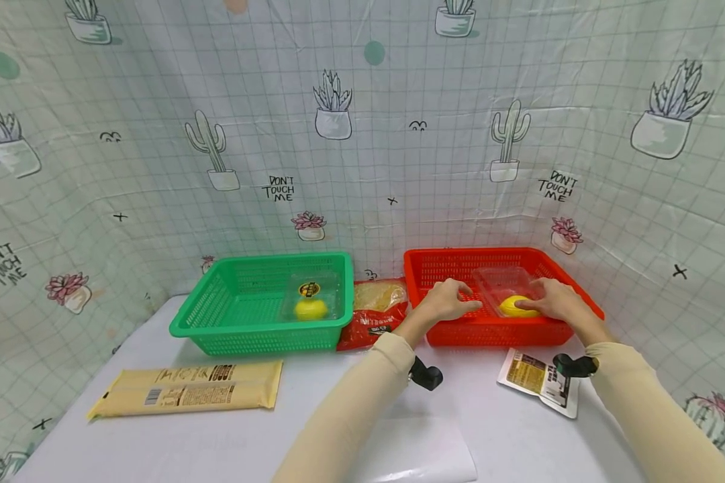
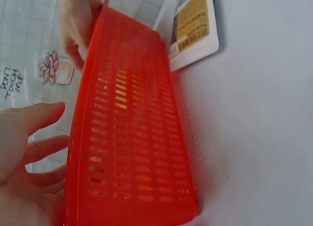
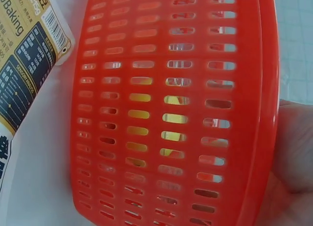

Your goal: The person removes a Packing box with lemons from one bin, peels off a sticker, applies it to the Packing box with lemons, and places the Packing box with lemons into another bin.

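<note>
A clear plastic box (image 1: 500,284) with a yellow lemon (image 1: 515,306) lies in the red basket (image 1: 477,332). Over the left part of that basket is my left hand (image 1: 446,300), its thumb and fingers spread beside the box and nothing between them. My right hand (image 1: 557,300) reaches in at the box's right end, thumb overlapping the lemon and fingers apart from the thumb. Both wrist views look at the basket's slotted wall; yellow shows through the slots, and the wall hides most of the right hand (image 3: 296,152) in its own view.
A green basket (image 1: 260,334) at the left contains another clear box with a yellow item. Between the baskets lies a red food bag (image 1: 371,322). In front are a long tan packet (image 1: 187,389), a small flat pouch (image 1: 540,379) and a white sheet (image 1: 411,449).
</note>
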The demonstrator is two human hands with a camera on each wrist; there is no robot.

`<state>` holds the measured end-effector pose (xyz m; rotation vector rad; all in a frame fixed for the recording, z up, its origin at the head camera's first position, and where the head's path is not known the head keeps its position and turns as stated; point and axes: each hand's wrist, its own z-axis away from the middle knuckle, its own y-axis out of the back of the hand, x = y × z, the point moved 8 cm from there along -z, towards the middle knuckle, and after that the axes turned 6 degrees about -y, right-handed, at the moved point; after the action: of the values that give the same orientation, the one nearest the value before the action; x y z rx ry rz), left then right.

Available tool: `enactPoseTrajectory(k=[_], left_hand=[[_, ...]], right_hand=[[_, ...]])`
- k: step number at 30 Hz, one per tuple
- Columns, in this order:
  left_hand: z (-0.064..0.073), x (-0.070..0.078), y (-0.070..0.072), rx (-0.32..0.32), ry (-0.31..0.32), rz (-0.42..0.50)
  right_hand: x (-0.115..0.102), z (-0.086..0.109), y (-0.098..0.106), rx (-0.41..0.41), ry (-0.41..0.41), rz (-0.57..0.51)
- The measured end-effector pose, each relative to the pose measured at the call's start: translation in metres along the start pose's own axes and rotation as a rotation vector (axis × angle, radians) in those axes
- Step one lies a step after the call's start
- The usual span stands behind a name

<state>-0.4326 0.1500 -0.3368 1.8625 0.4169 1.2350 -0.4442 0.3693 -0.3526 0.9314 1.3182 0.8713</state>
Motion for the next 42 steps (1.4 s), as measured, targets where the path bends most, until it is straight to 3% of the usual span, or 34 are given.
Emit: enactPoseTrajectory(k=[10, 21, 28, 34, 39, 42], left_hand=[[-0.001, 0.011, -0.009, -0.009, 0.042, -0.01], [0.002, 0.006, -0.016, -0.013, 0.118, -0.01], [0.001, 0.0, -0.014, -0.023, 0.157, 0.012], [0.0, -0.008, -0.01, -0.025, 0.167, 0.061], [-0.001, -0.012, -0.008, -0.004, 0.159, 0.099], [-0.001, -0.013, -0.006, 0.037, 0.165, 0.175]], right_hand=[[-0.025, 0.006, -0.007, 0.002, 0.06, 0.009], [-0.052, 0.012, -0.017, -0.046, 0.097, 0.052], [-0.051, 0.015, -0.018, -0.085, 0.025, 0.053], [-0.051, 0.013, -0.018, -0.081, 0.023, 0.024], [-0.049, 0.01, -0.017, -0.051, 0.023, -0.006], [-0.047, 0.01, -0.015, -0.032, 0.018, -0.03]])
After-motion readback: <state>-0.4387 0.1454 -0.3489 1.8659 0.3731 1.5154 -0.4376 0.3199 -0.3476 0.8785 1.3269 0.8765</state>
